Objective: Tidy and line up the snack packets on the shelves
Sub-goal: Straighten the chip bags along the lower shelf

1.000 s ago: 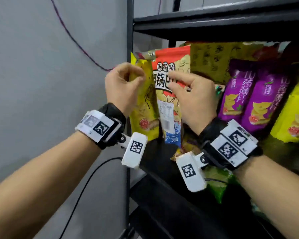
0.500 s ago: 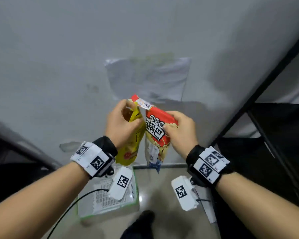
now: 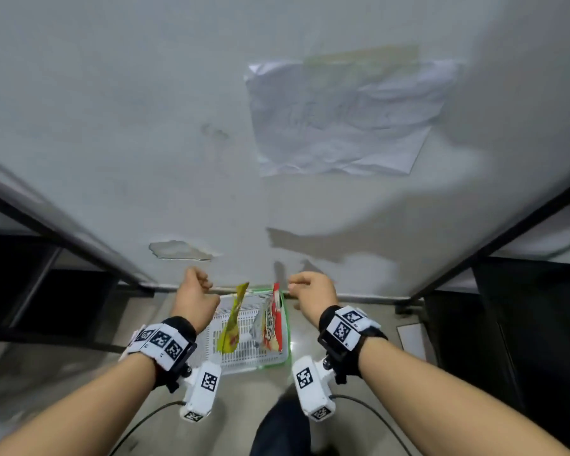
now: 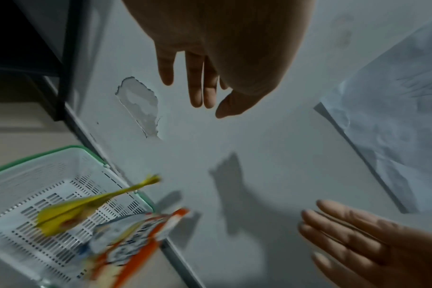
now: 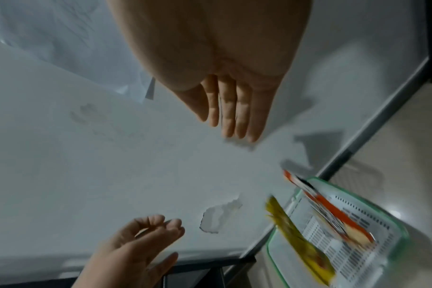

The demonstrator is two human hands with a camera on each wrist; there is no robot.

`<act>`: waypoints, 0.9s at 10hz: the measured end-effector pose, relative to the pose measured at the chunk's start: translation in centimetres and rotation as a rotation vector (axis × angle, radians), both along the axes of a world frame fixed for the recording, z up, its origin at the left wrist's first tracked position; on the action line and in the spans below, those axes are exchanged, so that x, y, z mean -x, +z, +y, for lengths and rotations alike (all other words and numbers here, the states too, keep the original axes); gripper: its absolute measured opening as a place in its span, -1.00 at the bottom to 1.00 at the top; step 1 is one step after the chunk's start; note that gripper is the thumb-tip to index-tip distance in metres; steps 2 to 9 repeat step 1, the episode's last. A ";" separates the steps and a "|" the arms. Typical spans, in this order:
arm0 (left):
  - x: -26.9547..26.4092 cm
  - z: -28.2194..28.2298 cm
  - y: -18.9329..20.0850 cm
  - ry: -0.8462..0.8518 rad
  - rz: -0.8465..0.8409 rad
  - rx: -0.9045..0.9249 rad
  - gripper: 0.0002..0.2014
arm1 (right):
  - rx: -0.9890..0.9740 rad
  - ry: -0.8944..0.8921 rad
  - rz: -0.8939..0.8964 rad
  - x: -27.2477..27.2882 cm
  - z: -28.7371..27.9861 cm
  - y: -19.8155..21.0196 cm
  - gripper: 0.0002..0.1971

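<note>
Both hands are holding nothing: the left hand (image 3: 195, 295) is hanging with fingers (image 4: 195, 81) straight and relaxed, the right hand (image 3: 313, 290) with fingers (image 5: 231, 109) extended and close together. Between and below them the yellow packet (image 3: 232, 320) and the red packet (image 3: 272, 320) are hanging blurred in mid-air, touching neither hand, over the white basket (image 3: 244, 363) with a green rim, sitting on the floor against the wall (image 3: 145, 126)

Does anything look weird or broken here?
Yes. The yellow packet and red packet hang in the air, blurred, above the white basket on the floor, and neither hand holds them. A patch of paint has peeled off the wall.
</note>
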State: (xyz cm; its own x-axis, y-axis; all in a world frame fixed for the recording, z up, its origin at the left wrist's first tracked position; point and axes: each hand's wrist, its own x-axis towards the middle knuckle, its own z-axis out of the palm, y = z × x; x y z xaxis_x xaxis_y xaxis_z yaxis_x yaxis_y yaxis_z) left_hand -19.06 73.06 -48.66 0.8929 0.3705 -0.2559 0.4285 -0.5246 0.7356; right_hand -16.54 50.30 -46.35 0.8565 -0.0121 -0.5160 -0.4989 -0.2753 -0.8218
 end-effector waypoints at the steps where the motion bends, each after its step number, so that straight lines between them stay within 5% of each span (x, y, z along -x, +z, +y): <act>1: -0.9 -0.1 0.2 -0.046 -0.035 -0.022 -0.72 | -0.069 -0.058 0.013 -0.4 -2.1 0.6 -0.73; 9: -0.9 -0.1 0.2 -0.046 -0.035 -0.022 -0.72 | -0.069 -0.058 0.013 -0.4 -2.1 0.6 -0.73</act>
